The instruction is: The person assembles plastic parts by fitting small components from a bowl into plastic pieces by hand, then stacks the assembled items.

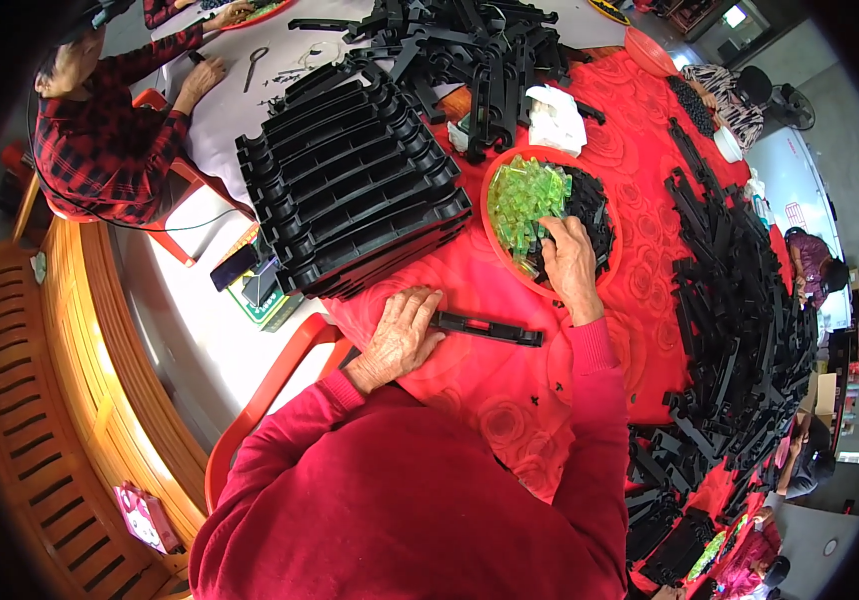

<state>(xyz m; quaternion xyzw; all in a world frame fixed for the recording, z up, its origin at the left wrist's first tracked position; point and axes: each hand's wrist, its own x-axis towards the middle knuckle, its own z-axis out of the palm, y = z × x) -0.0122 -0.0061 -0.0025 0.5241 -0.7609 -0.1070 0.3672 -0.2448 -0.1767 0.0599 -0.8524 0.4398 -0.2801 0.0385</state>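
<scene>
My left hand (400,337) lies on the red-covered table with its fingers bent over the left end of a slim black plastic bar (495,329). That bar has a slot along its middle. My right hand (572,262) reaches into a round orange-red basin (490,222), its fingers curled down among small pieces. Translucent yellow-green pieces (525,195) fill the basin's left side, and small black pieces (595,215) fill its right. The right fingertips touch where the two kinds meet; what they pinch is hidden.
A tall stack of black plastic bars (355,185) stands left of the basin. Loose black bars (470,50) heap up behind, and another long pile (740,300) lies right. A white crumpled bag (555,118) sits beyond the basin. A person in a checked shirt (115,150) works at far left.
</scene>
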